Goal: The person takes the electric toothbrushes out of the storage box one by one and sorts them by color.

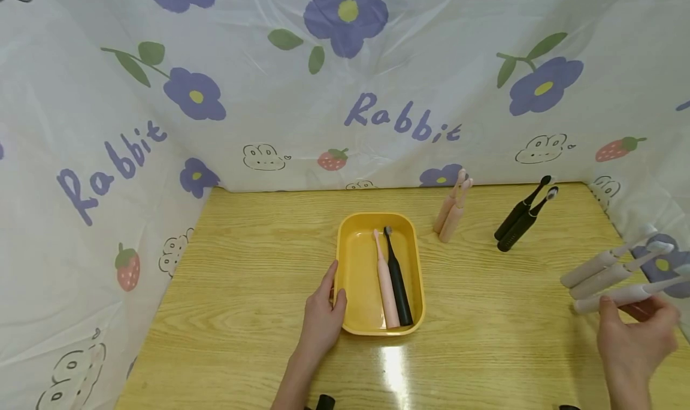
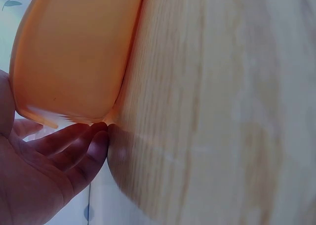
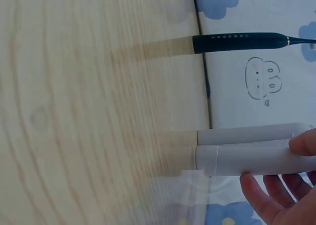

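With its thumb over the rim and fingers along the outside, my left hand (image 1: 322, 317) holds the left side of a yellow tray (image 1: 353, 266). A pink electric toothbrush (image 1: 386, 287) and a black electric toothbrush (image 1: 399, 284) lie side by side in it, heads toward the back. At the far right, my right hand (image 1: 638, 341) pinches the handle of a white electric toothbrush (image 3: 247, 161) between thumb and fingers. Two more white toothbrushes (image 1: 601, 280) stand upright just behind the held one. Whether its base touches the table is unclear.
Two pink toothbrushes (image 1: 451, 221) stand upright behind the tray's right side. Two black toothbrushes (image 1: 517, 227) stand farther right. A wooden table (image 1: 242, 290) bears everything, and a printed cloth (image 1: 269, 99) hangs along its back and sides.
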{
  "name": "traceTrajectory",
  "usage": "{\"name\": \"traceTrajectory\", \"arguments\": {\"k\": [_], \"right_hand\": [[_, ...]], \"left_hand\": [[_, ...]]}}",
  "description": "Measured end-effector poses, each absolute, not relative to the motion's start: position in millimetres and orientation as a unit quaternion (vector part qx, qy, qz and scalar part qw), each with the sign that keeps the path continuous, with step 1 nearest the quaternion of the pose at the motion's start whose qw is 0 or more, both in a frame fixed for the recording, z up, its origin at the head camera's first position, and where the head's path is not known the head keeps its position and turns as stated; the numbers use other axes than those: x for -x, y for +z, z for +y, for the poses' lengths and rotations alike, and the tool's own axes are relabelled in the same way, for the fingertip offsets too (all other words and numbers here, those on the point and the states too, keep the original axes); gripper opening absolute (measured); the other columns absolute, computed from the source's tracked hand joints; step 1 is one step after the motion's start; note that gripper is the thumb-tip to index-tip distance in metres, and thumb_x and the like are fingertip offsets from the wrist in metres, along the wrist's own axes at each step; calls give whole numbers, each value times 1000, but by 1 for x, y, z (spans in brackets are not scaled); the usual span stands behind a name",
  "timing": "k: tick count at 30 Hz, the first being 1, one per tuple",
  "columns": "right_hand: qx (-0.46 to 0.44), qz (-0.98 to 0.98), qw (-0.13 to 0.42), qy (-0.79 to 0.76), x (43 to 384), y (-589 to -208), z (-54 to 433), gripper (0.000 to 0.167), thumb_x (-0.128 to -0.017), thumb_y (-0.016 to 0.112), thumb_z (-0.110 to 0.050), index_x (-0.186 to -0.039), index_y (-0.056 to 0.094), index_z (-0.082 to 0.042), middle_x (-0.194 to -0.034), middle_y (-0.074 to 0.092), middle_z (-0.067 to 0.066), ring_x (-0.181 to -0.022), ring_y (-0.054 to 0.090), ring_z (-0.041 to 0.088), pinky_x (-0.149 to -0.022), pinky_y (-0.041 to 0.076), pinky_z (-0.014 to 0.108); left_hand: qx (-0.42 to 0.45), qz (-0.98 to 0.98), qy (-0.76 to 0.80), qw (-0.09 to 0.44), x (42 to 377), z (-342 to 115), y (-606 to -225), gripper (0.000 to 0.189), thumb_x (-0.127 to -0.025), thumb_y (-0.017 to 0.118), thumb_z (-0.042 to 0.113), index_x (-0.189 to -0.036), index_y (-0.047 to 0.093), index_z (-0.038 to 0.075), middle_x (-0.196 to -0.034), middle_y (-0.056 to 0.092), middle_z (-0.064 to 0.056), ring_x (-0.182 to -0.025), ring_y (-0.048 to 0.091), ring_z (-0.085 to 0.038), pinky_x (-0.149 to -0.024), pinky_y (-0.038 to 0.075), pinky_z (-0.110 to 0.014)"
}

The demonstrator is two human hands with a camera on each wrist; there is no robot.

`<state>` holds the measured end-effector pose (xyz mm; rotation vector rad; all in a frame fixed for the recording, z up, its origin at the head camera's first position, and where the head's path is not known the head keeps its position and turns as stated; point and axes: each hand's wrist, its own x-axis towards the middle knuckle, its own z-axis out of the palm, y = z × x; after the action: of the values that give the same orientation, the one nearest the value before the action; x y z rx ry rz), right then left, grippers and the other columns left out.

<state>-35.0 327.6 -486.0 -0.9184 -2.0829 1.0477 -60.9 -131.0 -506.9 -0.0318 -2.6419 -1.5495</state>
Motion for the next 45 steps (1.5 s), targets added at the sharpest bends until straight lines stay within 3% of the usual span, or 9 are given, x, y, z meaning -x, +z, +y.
{"name": "traceTrajectory", "arguments": {"k": [3, 9, 12, 18, 23, 40, 45], "right_hand": [[350, -793, 304, 395, 35, -489, 327, 48, -92, 67, -15, -136, 53, -23, -94, 46, -33, -81, 46, -21, -70, 34, 10], [355, -789, 289, 410, 37, -491, 327, 45, -91, 68, -14, -126, 51, -36, -94, 47, -31, -80, 47, -20, -70, 34, 12], [359, -787, 282, 416, 37, -491, 327, 44, -91, 67, -13, -121, 49, -39, -94, 48, -30, -80, 47, -19, -70, 35, 11], [355, -787, 292, 410, 41, -493, 329, 42, -91, 66, -14, -125, 51, -35, -96, 47, -31, -79, 47, -20, -70, 35, 10], [350, -791, 296, 405, 43, -495, 329, 40, -91, 66, -15, -122, 52, -34, -93, 48, -31, -79, 47, -19, -65, 34, 8], [340, -785, 290, 429, 45, -502, 327, 35, -91, 66, -16, -114, 50, -36, -91, 49, -27, -76, 50, -18, -67, 38, 2], [352, -775, 299, 432, 45, -496, 324, 41, -91, 66, -17, -129, 53, -28, -105, 47, -26, -90, 48, -13, -79, 38, 9]], "left_hand": [[11, -860, -508, 39, 60, -131, -508, 59, -103, 56, 6, -159, 39, 11, -124, 67, -22, -68, 58, -12, -52, 49, -25], [9, -861, -507, 38, 60, -131, -510, 59, -102, 56, 6, -159, 40, 11, -119, 68, -21, -57, 51, -9, -48, 46, -25], [11, -861, -508, 42, 60, -131, -510, 59, -102, 56, 6, -159, 40, 11, -121, 68, -21, -62, 54, -10, -50, 47, -25], [12, -859, -510, 46, 60, -130, -511, 59, -102, 56, 4, -158, 40, 10, -125, 67, -22, -76, 60, -15, -53, 49, -25], [10, -859, -510, 46, 59, -129, -511, 59, -102, 56, 4, -158, 40, 10, -124, 67, -22, -74, 59, -15, -53, 49, -25], [7, -865, -499, 49, 60, -129, -514, 60, -102, 56, 5, -159, 40, 13, -124, 66, -24, -60, 51, -10, -48, 45, -24], [7, -867, -496, 53, 60, -129, -513, 60, -101, 57, 5, -159, 40, 12, -124, 66, -23, -62, 50, -11, -49, 44, -24]]}}
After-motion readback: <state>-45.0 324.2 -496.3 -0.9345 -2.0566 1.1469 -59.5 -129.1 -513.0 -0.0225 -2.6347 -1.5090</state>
